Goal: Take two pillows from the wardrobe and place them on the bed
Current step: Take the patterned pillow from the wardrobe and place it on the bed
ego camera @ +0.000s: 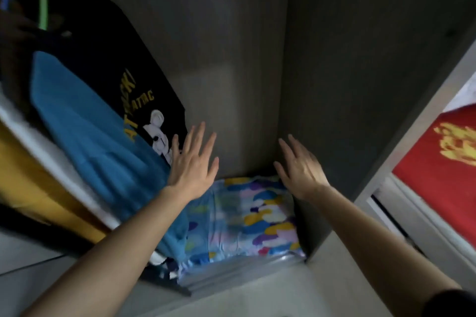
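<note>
Left hand [193,162], right hand [301,165] spread above pillow [247,216].

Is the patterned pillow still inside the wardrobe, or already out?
Inside. The patterned pillow lies on the wardrobe floor against the side wall; both open hands, left and right, hover above it.

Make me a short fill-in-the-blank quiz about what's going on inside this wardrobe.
1. The patterned pillow lies at the ____ of the wardrobe.
2. Both hands, left hand and right hand, are ____, holding nothing.
3. The black T-shirt carries ____ lettering.
4. The blue garment hangs to the ____ of the pillow.

Missing words: bottom; open; yellow; left
</note>
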The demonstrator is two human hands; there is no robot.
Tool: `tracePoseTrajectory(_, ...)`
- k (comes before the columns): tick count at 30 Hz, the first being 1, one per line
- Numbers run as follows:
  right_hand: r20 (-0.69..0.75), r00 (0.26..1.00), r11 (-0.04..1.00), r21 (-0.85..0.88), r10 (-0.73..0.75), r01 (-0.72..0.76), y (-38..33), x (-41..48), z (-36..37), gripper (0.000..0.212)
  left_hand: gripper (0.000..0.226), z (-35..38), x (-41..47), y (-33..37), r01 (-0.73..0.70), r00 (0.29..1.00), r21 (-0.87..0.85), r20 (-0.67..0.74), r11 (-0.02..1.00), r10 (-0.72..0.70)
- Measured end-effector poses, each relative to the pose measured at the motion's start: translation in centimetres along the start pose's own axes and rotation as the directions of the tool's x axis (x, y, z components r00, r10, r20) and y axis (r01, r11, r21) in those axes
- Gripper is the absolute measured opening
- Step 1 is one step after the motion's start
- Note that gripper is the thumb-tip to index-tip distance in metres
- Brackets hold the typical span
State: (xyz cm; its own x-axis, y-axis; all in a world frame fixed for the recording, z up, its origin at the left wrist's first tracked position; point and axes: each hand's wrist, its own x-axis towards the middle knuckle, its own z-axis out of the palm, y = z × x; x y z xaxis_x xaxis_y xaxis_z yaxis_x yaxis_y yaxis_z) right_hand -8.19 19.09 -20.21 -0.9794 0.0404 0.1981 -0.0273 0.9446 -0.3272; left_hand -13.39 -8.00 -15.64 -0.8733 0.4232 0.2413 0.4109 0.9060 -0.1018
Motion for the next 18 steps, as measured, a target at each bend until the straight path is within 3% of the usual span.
tracePoseTrajectory(7,0.1,0.995,0.999,0.045,-0.001,-0.003,3.3,2.0,8.7,0.065,0.062,9.4,0.3,1.2,0.075,0.997,-0.1,0.028,0.992,-0.072)
tracePoseTrajectory(12,0.243,0.97,0.999,0.038,0.027,-0.037,6.7,-0.1,19.4,0.065,0.063,21.4,-2.7,1.7,0.047,0.988,-0.184,0.156,0.982,-0.018)
tracePoseTrajectory(18,0.416,0.901,0.989,0.019,0.127,-0.148,9.5,-5.0,34.6,0.068,0.058,36.5,-8.5,2.7,0.181,0.933,-0.228,0.348,0.957,-0.094)
